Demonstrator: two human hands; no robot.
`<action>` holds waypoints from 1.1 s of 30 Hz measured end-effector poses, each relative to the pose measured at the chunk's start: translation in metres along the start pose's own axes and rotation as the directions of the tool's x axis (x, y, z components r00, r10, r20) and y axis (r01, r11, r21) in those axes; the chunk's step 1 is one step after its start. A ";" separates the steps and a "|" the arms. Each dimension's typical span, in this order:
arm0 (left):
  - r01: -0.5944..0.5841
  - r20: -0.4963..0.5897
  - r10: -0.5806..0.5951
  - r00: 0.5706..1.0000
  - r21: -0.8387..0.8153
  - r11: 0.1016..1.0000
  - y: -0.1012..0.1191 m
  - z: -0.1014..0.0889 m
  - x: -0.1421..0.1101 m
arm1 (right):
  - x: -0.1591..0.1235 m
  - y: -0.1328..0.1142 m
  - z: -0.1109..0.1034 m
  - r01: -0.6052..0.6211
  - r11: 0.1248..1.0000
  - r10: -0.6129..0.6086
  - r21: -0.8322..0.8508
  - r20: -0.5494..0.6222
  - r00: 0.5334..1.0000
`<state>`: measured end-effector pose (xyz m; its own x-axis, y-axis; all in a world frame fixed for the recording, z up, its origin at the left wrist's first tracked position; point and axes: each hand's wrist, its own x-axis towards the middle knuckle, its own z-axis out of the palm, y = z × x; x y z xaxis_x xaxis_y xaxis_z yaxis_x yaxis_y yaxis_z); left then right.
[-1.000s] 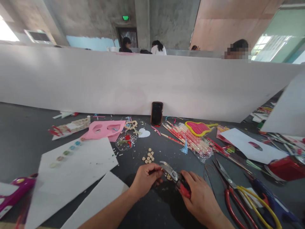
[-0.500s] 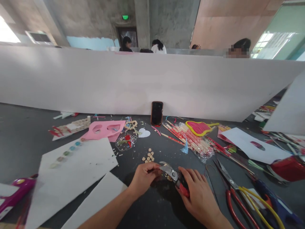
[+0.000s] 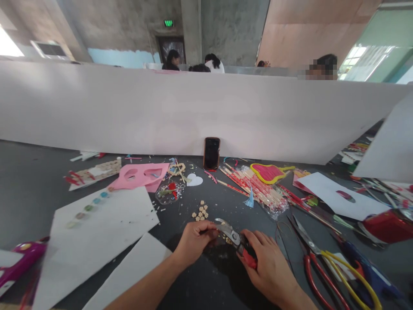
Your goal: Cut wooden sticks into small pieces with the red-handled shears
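My right hand [image 3: 269,265] is wrapped round the red handles of a small pair of cutters [image 3: 234,239] whose metal jaws point left. My left hand [image 3: 193,241] is pinched closed right at the jaws, holding a thin piece too small to name. Both hands hover just above the dark table [image 3: 32,189] near its front. A few tiny pale bits lie under the jaws. A cluster of small beige bead flowers [image 3: 201,211] sits a little beyond my left hand.
White paper sheets [image 3: 103,228] lie at left, a pink cut-out sheet [image 3: 142,175] behind them. A phone [image 3: 212,153] leans on the white partition [image 3: 193,112]. A bag of sticks [image 3: 261,189], red-handled scissors [image 3: 314,267] and yellow-handled pliers lie at right. People sit beyond the partition.
Almost nothing differs. Both hands stay at the cutters, shifted only very slightly, and the view has drifted a little.
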<state>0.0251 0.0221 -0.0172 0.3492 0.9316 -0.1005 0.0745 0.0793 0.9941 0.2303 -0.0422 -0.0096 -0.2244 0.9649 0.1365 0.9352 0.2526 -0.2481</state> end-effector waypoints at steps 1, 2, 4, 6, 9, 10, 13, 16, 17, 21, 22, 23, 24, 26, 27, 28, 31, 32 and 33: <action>0.010 -0.001 -0.010 1.000 0.000 1.000 0.000 0.000 0.000 | 0.000 0.000 0.000 -0.006 1.000 0.006 -0.003 0.003 1.000; 0.026 -0.002 -0.026 1.000 -0.002 1.000 0.001 0.001 0.000 | 0.000 -0.001 -0.001 -0.013 1.000 0.013 -0.005 0.010 1.000; 0.066 -0.001 -0.066 0.998 -0.015 0.998 0.001 0.003 -0.001 | -0.001 -0.001 -0.001 -0.025 1.000 0.026 -0.006 0.025 0.999; 0.098 -0.006 -0.099 0.995 -0.034 0.995 0.001 0.004 -0.001 | 0.000 -0.001 -0.001 -0.031 0.999 0.031 -0.013 0.026 0.999; 0.080 -0.018 -0.081 0.997 -0.060 0.995 0.001 0.004 0.000 | 0.001 -0.001 0.002 -0.025 0.999 0.025 -0.037 0.000 1.000; 0.062 -0.019 -0.064 0.998 -0.070 0.996 0.000 0.004 0.001 | 0.001 -0.001 0.003 -0.024 0.998 0.024 -0.050 -0.010 1.000; 0.035 -0.031 -0.038 0.999 -0.084 0.996 -0.001 0.003 0.002 | 0.002 -0.001 0.005 -0.031 0.996 0.029 -0.084 -0.030 0.999; 0.030 -0.068 -0.034 0.997 -0.055 0.998 0.000 0.003 0.003 | 0.003 0.000 0.005 -0.023 0.996 0.019 -0.092 -0.045 0.999; 0.026 -0.073 -0.030 0.997 -0.049 0.998 0.000 0.003 0.004 | 0.003 0.000 0.005 -0.016 0.996 0.012 -0.089 -0.049 0.999; 0.025 -0.059 -0.028 0.998 -0.048 0.999 0.001 0.004 0.004 | 0.005 0.000 0.003 0.009 0.998 -0.012 -0.068 -0.046 0.999; 0.029 -0.056 -0.032 0.998 -0.039 0.999 0.001 0.004 0.004 | 0.005 0.000 0.003 0.013 0.998 -0.015 -0.063 -0.041 0.999; 0.035 -0.055 -0.036 0.998 -0.025 0.999 0.001 0.004 0.004 | 0.005 0.000 0.002 0.016 0.998 -0.019 -0.059 -0.038 0.999; 0.038 -0.057 -0.039 0.998 -0.008 0.999 0.001 0.004 0.003 | 0.004 0.000 0.002 0.020 0.998 -0.022 -0.057 -0.037 0.999; 0.035 -0.053 -0.033 0.998 0.025 0.999 0.001 0.003 0.003 | 0.004 -0.001 0.001 0.032 0.998 -0.034 -0.054 -0.038 0.999; 0.029 -0.048 -0.027 0.998 0.037 0.999 0.001 0.003 0.003 | 0.003 -0.001 0.000 0.040 0.998 -0.042 -0.051 -0.039 0.998; 0.022 -0.045 -0.020 0.999 0.047 0.999 0.001 0.002 0.003 | 0.003 -0.001 0.000 0.049 0.998 -0.051 -0.049 -0.040 0.998; 0.015 -0.056 -0.011 0.998 0.071 0.997 0.001 0.002 0.001 | 0.003 0.000 -0.001 0.061 0.997 -0.063 -0.045 -0.043 0.997; 0.017 -0.065 -0.012 0.998 0.075 0.997 0.002 0.003 0.001 | 0.003 0.000 -0.001 0.061 0.997 -0.063 -0.046 -0.048 0.997; 0.017 -0.073 -0.011 0.997 0.077 0.997 0.002 0.004 0.000 | 0.003 0.000 0.000 0.061 0.997 -0.064 -0.049 -0.054 0.996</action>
<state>0.0291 0.0211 -0.0150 0.2793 0.9541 -0.1085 0.1521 0.0676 0.9861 0.2301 -0.0392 -0.0088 -0.2686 0.9414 0.2041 0.9319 0.3076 -0.1923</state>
